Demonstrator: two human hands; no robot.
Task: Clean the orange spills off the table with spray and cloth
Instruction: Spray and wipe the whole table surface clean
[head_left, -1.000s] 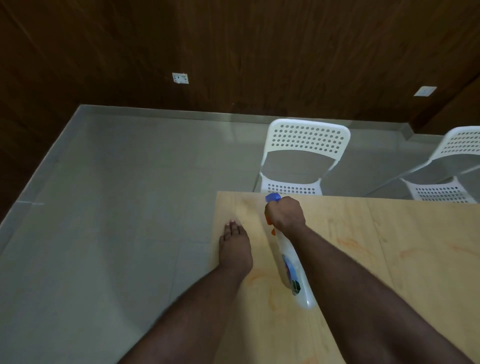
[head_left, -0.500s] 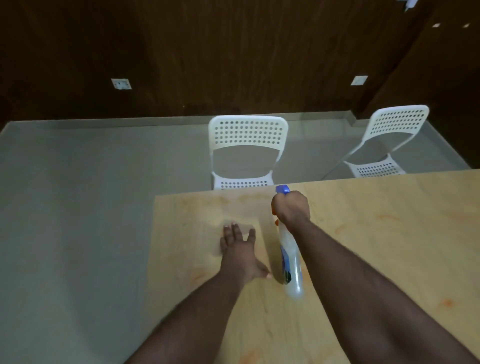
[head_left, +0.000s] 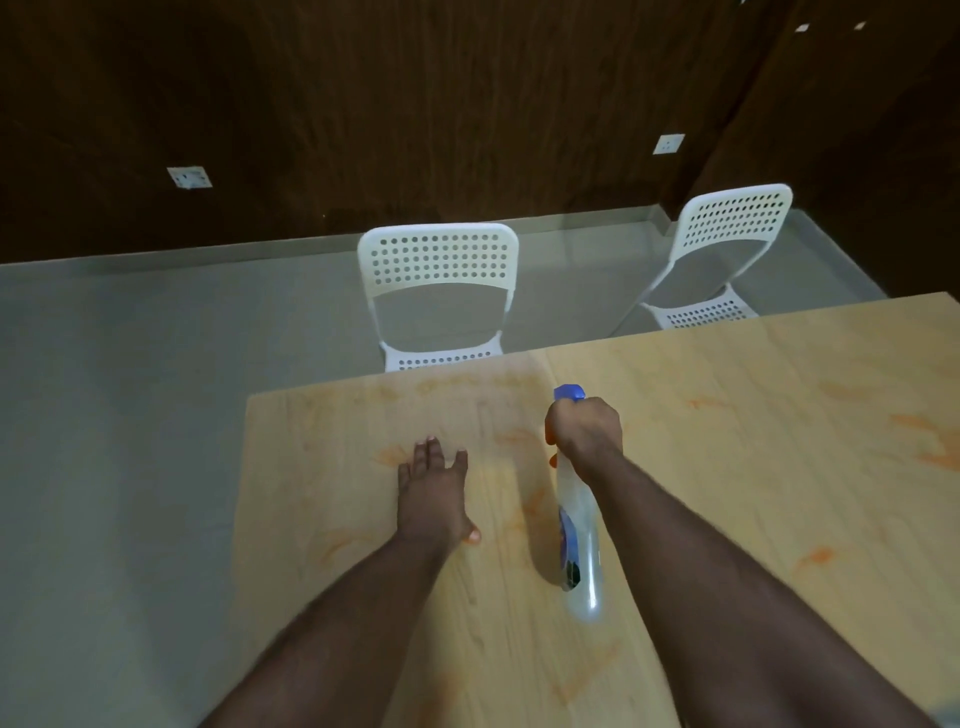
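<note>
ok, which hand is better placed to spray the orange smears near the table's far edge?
Right hand: it already grips the clear blue-nozzled spray bottle, nozzle pointing toward those orange smears. Left hand lies flat on the light wooden table, holding nothing.

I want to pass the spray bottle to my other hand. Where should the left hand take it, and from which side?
Probably best on the clear body of the bottle, below the right hand, which already grips the neck under the blue nozzle. Come from the left: the left hand lies flat on the table on that side, and the body is bare there.
</note>
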